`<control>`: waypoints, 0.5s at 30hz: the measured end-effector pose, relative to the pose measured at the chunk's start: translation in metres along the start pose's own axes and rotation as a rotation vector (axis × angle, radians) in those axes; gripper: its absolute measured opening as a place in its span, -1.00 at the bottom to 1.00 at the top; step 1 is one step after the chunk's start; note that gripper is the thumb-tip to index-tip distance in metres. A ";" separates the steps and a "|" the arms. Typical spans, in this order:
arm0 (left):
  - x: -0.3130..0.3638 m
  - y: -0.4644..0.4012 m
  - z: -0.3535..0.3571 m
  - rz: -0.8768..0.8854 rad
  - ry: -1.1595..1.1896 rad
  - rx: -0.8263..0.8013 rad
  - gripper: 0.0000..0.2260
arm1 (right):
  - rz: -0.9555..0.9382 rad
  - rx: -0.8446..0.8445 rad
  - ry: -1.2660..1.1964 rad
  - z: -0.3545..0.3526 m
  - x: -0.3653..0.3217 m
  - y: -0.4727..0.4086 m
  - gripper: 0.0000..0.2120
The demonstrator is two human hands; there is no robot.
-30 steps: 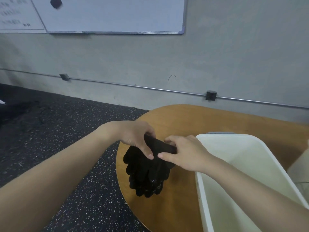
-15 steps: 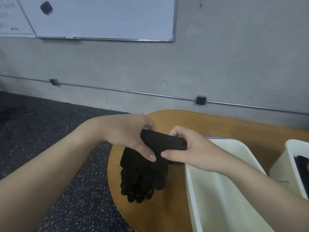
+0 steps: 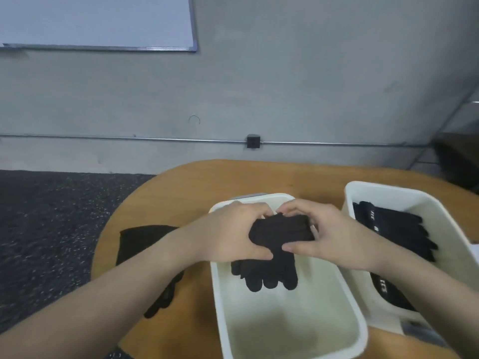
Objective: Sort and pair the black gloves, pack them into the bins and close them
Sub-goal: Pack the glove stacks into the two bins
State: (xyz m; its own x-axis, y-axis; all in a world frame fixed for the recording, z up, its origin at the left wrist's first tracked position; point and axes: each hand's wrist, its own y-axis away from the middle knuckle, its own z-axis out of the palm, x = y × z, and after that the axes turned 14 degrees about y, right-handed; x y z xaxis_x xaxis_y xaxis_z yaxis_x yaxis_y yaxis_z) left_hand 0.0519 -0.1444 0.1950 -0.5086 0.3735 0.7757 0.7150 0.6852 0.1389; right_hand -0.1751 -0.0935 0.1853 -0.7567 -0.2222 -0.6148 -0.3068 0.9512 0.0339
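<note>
1. Now we hold a folded pair of black gloves (image 3: 280, 230) in both hands, above the far end of the near white bin (image 3: 361, 330).
2. Our left hand (image 3: 233, 233) grips the pair from the left, thumb curled under the cuff end and fingers wrapped over the top.
3. Our right hand (image 3: 324, 233) grips it from the right in the same way, thumb pressed along the near edge; the two hands nearly meet at their fingertips over the gloves.
4. The glove fingers hang down from the bundle into the bin, pointing toward us; whether they touch the bin floor we cannot tell.
5. A second white bin (image 3: 388, 189) stands just beside the first on the right, with more black gloves (image 3: 396, 229) lying inside, some bearing small white lettering.
6. Another black glove (image 3: 140, 242) lies flat on the wooden table (image 3: 233, 177) to the left of the near bin, partly hidden by our left forearm.
7. Beyond the table we see a grey wall (image 3: 311, 86) with a whiteboard (image 3: 96, 19) and a thin pipe (image 3: 129, 138) along it.
</note>
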 end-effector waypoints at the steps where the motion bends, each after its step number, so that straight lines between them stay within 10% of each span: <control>1: -0.004 -0.007 0.007 -0.021 -0.039 -0.030 -0.64 | 0.010 -0.012 0.111 0.002 0.006 0.001 -0.57; 9: -0.029 -0.044 0.021 -0.150 -0.001 -0.165 -0.71 | -0.070 -0.041 0.549 0.011 0.035 0.001 -0.44; 15: -0.049 -0.065 0.019 -0.320 0.197 -0.251 -0.70 | -0.027 -0.111 0.511 0.023 0.054 0.000 0.07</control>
State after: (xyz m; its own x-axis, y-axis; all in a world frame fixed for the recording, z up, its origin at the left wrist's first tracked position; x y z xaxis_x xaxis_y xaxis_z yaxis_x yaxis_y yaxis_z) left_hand 0.0213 -0.1950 0.1361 -0.6394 0.0247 0.7685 0.6433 0.5646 0.5171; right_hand -0.2032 -0.1003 0.1339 -0.9245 -0.3486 -0.1542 -0.3681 0.9215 0.1240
